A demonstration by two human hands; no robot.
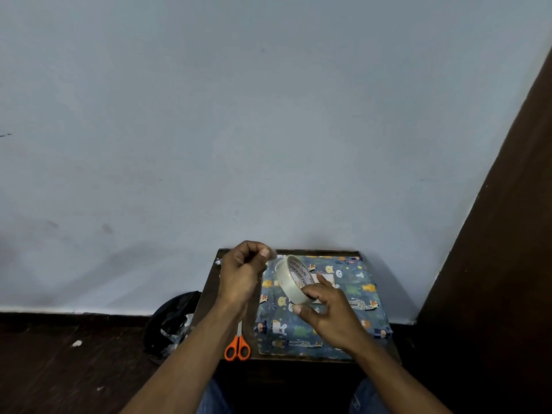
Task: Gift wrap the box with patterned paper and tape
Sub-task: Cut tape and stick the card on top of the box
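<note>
Blue-clad knees (pixel 218 397) show at the very bottom, so the person sits close to the small dark table (pixel 209 294). Lying on it is the box in patterned paper (pixel 337 297), flat and in easy reach, with its top already covered. Orange scissors (pixel 238 345) lie just left of it, probably ready to snip tape. Up above the box, the right hand (pixel 331 315) curls round the tape roll (pixel 291 279), thumb and fingers gripping its rim to keep it steady. The left hand (pixel 242 273), to the far left of the roll, has its fingers bent in, pinching what looks like the loose tape end (pixel 270 253), likely to pull a strip free.
</note>
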